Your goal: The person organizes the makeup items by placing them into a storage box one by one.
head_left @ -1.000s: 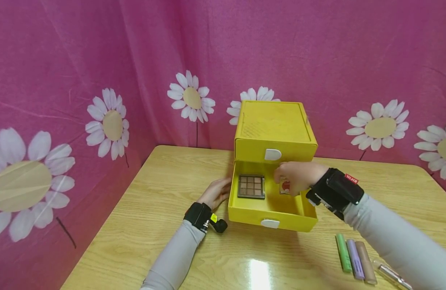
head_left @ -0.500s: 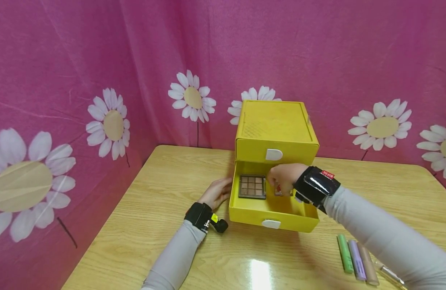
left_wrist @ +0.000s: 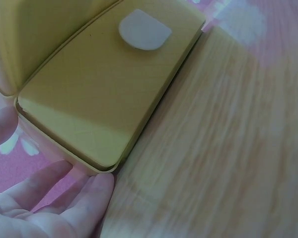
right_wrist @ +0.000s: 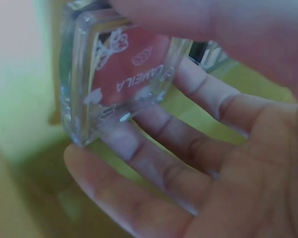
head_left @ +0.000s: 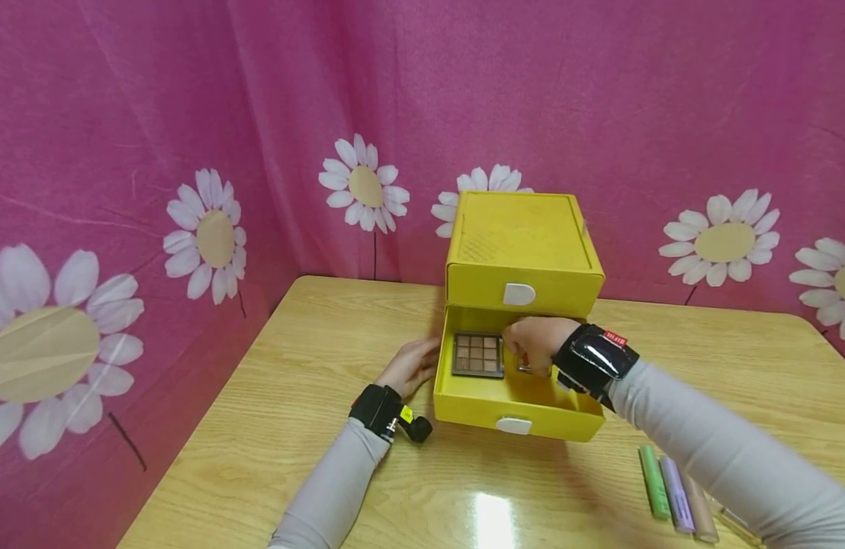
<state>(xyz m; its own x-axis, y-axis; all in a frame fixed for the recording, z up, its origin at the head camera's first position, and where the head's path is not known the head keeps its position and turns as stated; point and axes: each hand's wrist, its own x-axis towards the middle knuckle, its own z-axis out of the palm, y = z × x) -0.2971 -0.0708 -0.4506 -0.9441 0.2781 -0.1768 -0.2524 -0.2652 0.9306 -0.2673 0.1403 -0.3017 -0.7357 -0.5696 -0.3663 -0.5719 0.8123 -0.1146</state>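
Note:
A yellow two-tier box (head_left: 525, 236) stands on the table with its lower drawer (head_left: 473, 405) pulled out. Inside the drawer, on the left, lies an eyeshadow palette (head_left: 478, 354) with rows of brown pans. My right hand (head_left: 541, 343) reaches into the drawer just right of that palette. It holds a small clear-cased blush compact (right_wrist: 129, 69) with a reddish pan and white lettering, thumb on one face and fingers behind. My left hand (head_left: 412, 366) rests at the drawer's left side; in the left wrist view, its fingertips (left_wrist: 103, 183) touch the yellow box's edge.
Green (head_left: 653, 482), lilac (head_left: 677, 496) and brown (head_left: 699, 507) tubes lie side by side on the table at front right. A clear tube (head_left: 734, 526) beside them is partly hidden by my right sleeve. A pink flowered curtain (head_left: 409, 91) hangs behind.
My right hand has moved left inside the drawer with the compact, toward the eyeshadow palette, then nearly stopped. The left hand has stayed in place.

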